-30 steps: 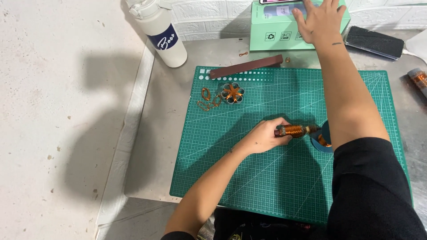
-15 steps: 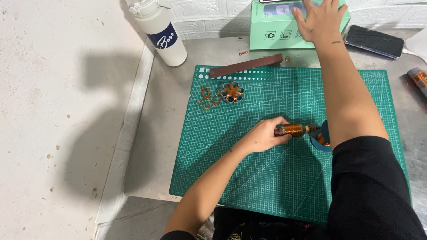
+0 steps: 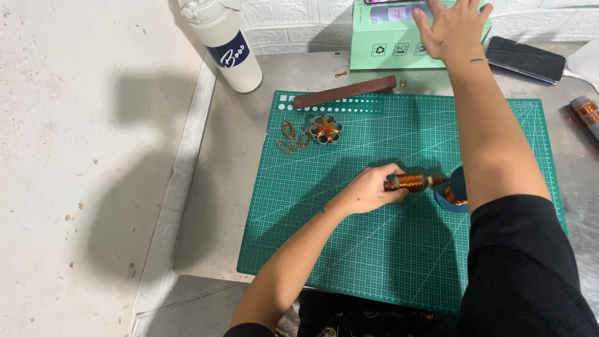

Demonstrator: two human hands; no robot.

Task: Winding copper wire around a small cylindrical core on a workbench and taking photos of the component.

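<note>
A spool of copper-coloured wire (image 3: 412, 182) was held lengthwise in the left hand (image 3: 368, 190), the fingers closed round its left end while it lay low over the green cutting mat (image 3: 387, 249). The spool's right end pointed at a small blue cup (image 3: 454, 190), which was partly hidden under the right forearm; more copper-coloured material could be seen inside the cup, though its form could not be made out. The right hand (image 3: 452, 28) was stretched far forward, laid flat and open on a pale green box (image 3: 387, 43) at the back of the table, with nothing gripped in it.

As to progress, some work appeared already finished: a small flower-shaped piece wound with copper wire (image 3: 326, 129) had been set near the mat's upper left corner, and a few loose wire loops (image 3: 290, 138) lay just beside it. More pieces seemed to remain, judging by the spool in hand, on which plenty of wire was wound.

Beyond the mat, a brown strip (image 3: 345, 92) lay along its top edge, a white bottle (image 3: 224, 43) stood to the left, a dark phone (image 3: 525, 59) lay to the right of the box, and a second spool (image 3: 586, 113) rested at the far right edge.
</note>
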